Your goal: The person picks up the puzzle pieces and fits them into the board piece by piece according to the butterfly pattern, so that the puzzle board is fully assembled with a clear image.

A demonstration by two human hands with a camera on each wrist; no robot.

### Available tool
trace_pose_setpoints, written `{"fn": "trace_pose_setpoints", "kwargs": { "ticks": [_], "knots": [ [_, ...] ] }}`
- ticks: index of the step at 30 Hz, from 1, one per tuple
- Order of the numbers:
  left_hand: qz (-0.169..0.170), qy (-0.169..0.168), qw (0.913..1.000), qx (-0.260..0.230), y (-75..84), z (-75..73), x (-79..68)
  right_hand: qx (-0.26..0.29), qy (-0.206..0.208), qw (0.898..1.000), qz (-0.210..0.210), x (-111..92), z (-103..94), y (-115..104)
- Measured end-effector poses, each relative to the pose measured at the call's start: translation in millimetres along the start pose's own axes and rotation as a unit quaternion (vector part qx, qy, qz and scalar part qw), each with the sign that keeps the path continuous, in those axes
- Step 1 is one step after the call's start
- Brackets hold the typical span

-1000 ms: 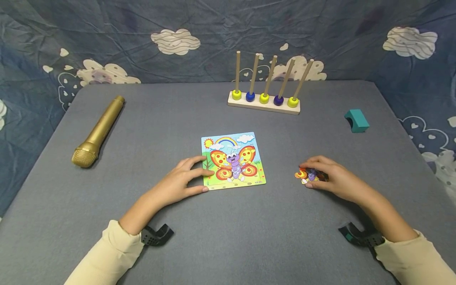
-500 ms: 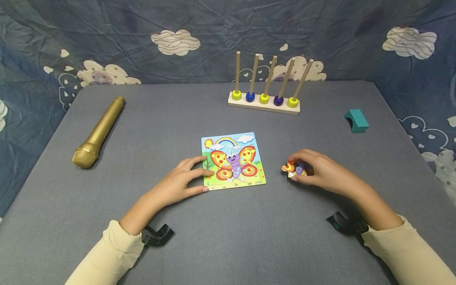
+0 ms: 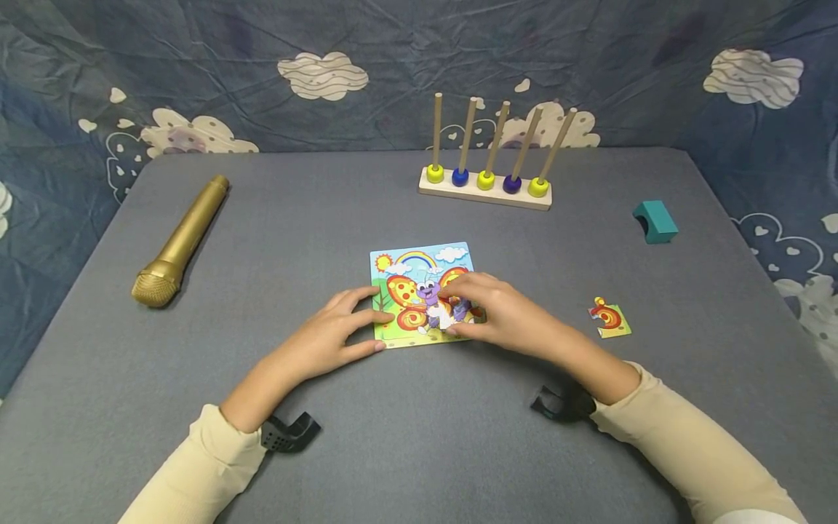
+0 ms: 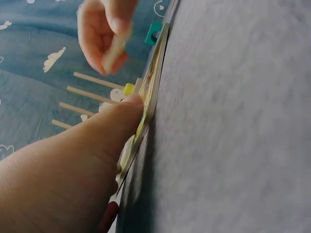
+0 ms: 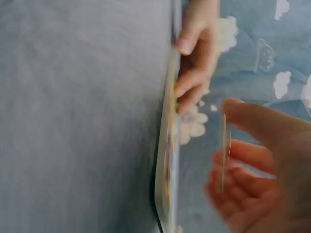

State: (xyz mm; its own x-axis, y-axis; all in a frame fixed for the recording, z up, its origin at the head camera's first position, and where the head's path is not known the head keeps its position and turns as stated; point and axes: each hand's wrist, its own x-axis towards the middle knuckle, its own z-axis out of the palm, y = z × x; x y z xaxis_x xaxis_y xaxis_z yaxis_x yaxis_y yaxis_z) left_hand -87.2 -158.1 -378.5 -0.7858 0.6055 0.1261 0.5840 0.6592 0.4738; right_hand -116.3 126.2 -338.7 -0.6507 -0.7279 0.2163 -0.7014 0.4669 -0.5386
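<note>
A square butterfly jigsaw board (image 3: 412, 255) lies on the grey table. My left hand (image 3: 321, 331) rests at its left side, fingertips on the picture and thumb at the lower left corner. In the left wrist view that thumb (image 4: 129, 109) presses on the board's edge. My right hand (image 3: 507, 313) pinches a puzzle piece (image 3: 458, 311) between thumb and fingers, over the right half of the board. The right wrist view shows the piece (image 5: 223, 158) edge-on, raised off the board. Another puzzle piece (image 3: 612, 320), with an orange swirl, lies on the table to the right.
A gold microphone (image 3: 183, 240) lies at the left. Behind the board stands a wooden peg rack (image 3: 484, 191) with five upright pegs replaced by several beads on rods. A teal arch block (image 3: 657, 222) sits at the far right, and a blue cloud-print cloth (image 3: 406, 44) hangs behind the table.
My right hand has moved left from the table onto the board, carrying the puzzle piece. The swirl piece at the right has come into view. My left hand has stayed put.
</note>
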Motion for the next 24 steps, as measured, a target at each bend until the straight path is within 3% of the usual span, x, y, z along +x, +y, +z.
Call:
{"fn": "trace_pose_setpoints", "kwargs": {
  "ticks": [7,13,24],
  "knots": [
    [0.044,0.011,0.9988,0.019,8.4,3.4,4.7,-0.001,-0.029,0.999,0.022,11,28.7,5],
    [0.038,0.009,0.9990,0.023,11.1,6.4,4.7,0.004,-0.021,1.000,0.016,18,38.3,3],
    [0.033,-0.021,0.9984,0.041,14.1,7.6,3.1,0.014,-0.008,0.999,0.046,21,42.1,3]
  ]
}}
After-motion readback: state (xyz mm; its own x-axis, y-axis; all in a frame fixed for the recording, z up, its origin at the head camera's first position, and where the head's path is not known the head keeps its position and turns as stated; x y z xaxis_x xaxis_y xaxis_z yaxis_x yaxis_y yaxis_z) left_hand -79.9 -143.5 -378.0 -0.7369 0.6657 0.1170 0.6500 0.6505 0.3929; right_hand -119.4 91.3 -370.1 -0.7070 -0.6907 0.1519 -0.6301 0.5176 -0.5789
